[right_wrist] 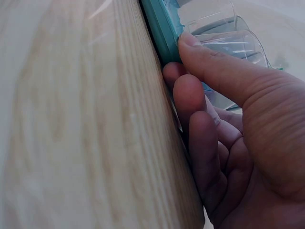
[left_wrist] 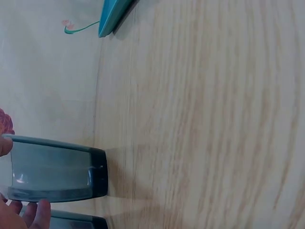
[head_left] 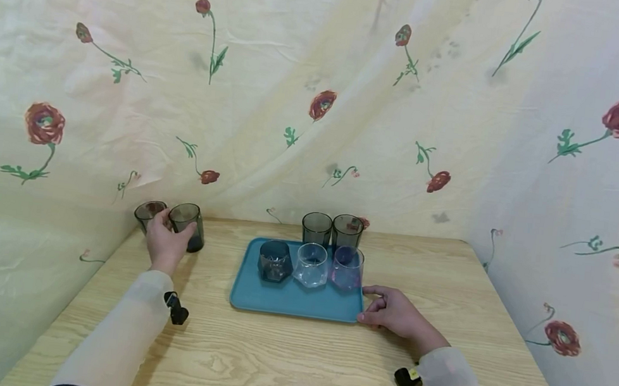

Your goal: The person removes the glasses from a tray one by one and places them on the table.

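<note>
At the table's far left, my left hand [head_left: 166, 243] grips a tall dark-tinted glass [head_left: 197, 241], thumb on one side and fingers on the other. The left wrist view shows this glass [left_wrist: 52, 169] upright, its thick base close to the tabletop. A second dark glass [head_left: 142, 215] stands just left of it, partly hidden by the hand. My right hand [head_left: 396, 311] holds the right edge of a blue tray [head_left: 297, 305] near its front corner. In the right wrist view, the thumb lies on the tray's rim [right_wrist: 162, 33], with the other fingers curled below.
Three low faceted glasses line the tray: one smoky [head_left: 275, 264], one clear [head_left: 311, 271], one pink-purple [head_left: 347, 275]. Behind them, two tall dark glasses [head_left: 316, 227] overlap the tray's back edge. A flowered cloth [head_left: 272, 119] hangs behind and beside the wooden table [head_left: 245, 357].
</note>
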Demonstrator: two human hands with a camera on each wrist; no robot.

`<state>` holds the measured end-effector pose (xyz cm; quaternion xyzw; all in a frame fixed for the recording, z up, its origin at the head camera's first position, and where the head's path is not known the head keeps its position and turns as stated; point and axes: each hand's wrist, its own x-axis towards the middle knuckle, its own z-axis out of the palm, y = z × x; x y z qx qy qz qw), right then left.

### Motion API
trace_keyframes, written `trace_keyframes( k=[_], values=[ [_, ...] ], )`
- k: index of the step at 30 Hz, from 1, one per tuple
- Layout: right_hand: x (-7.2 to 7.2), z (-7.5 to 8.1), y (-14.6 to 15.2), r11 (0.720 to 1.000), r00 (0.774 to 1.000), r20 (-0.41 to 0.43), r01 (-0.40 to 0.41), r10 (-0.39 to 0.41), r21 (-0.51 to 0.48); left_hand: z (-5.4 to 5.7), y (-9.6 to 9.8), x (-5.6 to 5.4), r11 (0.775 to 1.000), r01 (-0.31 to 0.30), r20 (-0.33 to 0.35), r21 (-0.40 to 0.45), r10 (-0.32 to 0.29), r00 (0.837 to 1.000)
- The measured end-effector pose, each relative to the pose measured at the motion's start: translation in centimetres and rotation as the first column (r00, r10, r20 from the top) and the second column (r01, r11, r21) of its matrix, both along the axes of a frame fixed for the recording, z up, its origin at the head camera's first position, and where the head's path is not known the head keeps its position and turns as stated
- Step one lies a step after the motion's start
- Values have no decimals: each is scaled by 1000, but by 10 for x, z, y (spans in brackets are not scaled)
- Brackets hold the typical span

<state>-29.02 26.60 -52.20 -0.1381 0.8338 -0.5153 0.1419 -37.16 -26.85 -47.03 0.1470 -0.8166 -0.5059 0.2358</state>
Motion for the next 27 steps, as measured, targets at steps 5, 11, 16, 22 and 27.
trace_keyframes(
  k=[5,11,16,22,27],
  values=[
    [2,0,-1,1000,1000,-1,2,-2,-6,1,6,3,999,-45,-86,29,47,995],
    [1,-1,0,1000,1000,-21,-3,3,12,6,12,4,997,-83,-182,11,83,980],
    [2,0,-1,1000,1000,-21,-2,3,19,16,23,5,999,-36,-252,20,40,967],
    [3,0,-2,1000,1000,-15,0,1,13,31,43,5,995,92,-290,36,-78,954],
    [3,0,-1,1000,1000,-19,4,-4,15,41,60,2,979,197,-289,54,-173,941]
  ],
)
